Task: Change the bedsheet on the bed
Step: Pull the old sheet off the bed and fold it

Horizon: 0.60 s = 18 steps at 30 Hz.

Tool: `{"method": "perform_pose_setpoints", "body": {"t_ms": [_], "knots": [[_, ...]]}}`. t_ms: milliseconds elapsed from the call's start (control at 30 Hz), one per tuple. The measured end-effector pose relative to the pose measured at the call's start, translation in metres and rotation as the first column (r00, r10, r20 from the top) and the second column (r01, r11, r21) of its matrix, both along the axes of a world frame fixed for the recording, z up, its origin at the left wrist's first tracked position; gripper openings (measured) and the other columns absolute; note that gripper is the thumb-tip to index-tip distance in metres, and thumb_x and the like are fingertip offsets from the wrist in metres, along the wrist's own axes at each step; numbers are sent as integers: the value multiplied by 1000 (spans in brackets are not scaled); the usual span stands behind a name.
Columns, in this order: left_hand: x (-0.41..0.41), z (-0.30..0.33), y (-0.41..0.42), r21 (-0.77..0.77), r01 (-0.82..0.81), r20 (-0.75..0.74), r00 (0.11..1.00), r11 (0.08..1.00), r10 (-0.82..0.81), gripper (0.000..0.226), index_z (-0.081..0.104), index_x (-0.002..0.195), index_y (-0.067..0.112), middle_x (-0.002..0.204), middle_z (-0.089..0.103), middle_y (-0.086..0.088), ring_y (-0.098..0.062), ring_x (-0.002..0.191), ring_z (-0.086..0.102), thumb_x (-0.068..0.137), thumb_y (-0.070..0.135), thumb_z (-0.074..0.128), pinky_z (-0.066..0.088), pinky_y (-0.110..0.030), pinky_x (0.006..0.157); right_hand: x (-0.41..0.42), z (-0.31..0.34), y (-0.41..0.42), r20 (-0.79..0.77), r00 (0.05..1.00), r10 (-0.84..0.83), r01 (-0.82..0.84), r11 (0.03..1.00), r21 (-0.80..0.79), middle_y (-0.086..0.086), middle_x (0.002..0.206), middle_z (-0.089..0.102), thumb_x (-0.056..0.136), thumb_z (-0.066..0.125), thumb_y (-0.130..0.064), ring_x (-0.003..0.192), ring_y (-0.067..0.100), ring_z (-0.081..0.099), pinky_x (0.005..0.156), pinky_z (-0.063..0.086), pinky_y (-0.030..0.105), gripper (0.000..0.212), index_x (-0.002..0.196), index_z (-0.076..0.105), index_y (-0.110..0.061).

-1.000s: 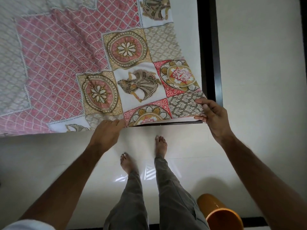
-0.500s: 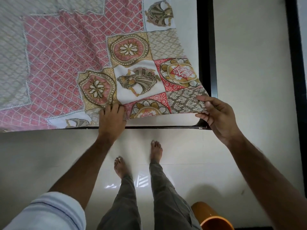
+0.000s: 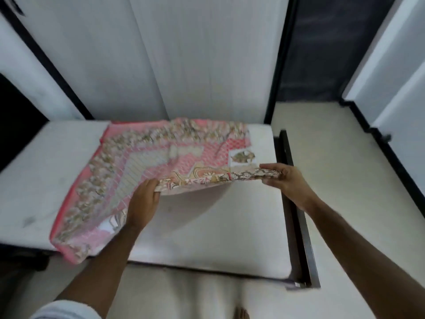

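Soft, even daylight fills the room, bright and slightly washed out on the white mattress [image 3: 218,231] below the hands. A soft grey shadow lies on the mattress just under the lifted bedsheet [image 3: 161,162], between the left hand [image 3: 142,203] and the right hand [image 3: 285,178]. Motion blur smears the sheet's pattern, worst to the left of the left hand; the hands themselves are only mildly soft. Wide-angle distortion bends the bed frame [image 3: 299,217] and the wall lines outward beyond the right hand. No hard glare shows.
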<state>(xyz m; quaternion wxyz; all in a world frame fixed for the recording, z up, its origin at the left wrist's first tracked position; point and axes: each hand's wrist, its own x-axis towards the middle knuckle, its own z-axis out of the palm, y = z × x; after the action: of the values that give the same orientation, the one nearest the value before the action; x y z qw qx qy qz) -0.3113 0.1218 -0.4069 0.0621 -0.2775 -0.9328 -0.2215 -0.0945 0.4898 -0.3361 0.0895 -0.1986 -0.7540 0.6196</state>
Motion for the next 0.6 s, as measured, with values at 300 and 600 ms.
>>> {"method": "perform_pose_setpoints", "body": {"t_ms": [300,600], "knots": [[-64,265,56,-4,79,-419,905,997,-73,30,53,110,11,101,62,-13,-34,89,62,104,37,40,45,-43,73,-144,266,58,-515,828,-222,346,925,157,1,80,76,92,69,-10,72,9,68,71,57,30,8,92,76,-15],[-122,351,56,273,30,-386,919,962,81,21,52,112,28,95,64,3,-21,74,66,94,25,64,57,-39,68,-223,492,1,-850,522,-72,400,901,170,-3,89,69,94,67,-16,74,-1,63,74,56,27,8,88,72,-18]]}}
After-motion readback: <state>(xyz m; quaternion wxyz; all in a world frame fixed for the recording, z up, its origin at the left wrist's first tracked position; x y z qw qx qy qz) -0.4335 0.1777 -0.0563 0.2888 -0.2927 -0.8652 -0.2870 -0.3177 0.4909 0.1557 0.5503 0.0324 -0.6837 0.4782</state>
